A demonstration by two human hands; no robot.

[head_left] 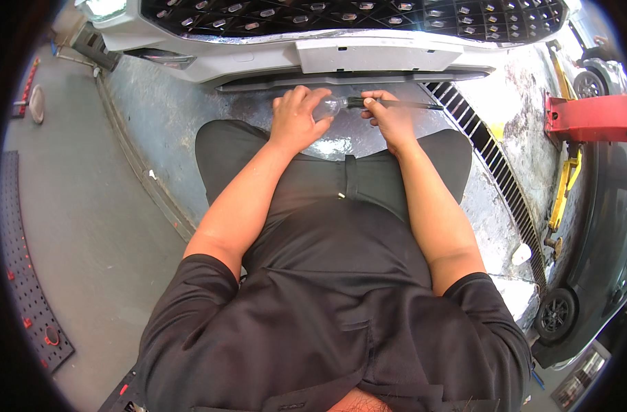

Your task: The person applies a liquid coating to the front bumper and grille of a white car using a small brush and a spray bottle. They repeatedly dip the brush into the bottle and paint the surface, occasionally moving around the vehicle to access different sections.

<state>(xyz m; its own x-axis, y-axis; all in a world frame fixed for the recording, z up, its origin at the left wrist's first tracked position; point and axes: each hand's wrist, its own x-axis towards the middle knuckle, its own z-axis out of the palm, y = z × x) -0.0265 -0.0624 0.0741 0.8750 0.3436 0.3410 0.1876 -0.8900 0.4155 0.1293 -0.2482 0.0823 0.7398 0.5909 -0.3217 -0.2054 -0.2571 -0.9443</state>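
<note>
My left hand (297,118) is closed round a clear, see-through bottle (332,104) lying on its side, its narrow end toward the right. My right hand (389,118) grips a slim dark rod-shaped tool (413,105) between thumb and fingers. The tool's thicker left end meets the bottle's narrow end; whether it goes inside I cannot tell. Its thin end points right. Both hands are above my bent knees, just in front of the car's lower bumper (258,66).
A white car front with a dark grille (354,17) stands close ahead. On the right run a slotted floor drain (495,147), a red lift arm (595,118) and a dark car (595,254). A perforated dark panel (31,275) is at the far left.
</note>
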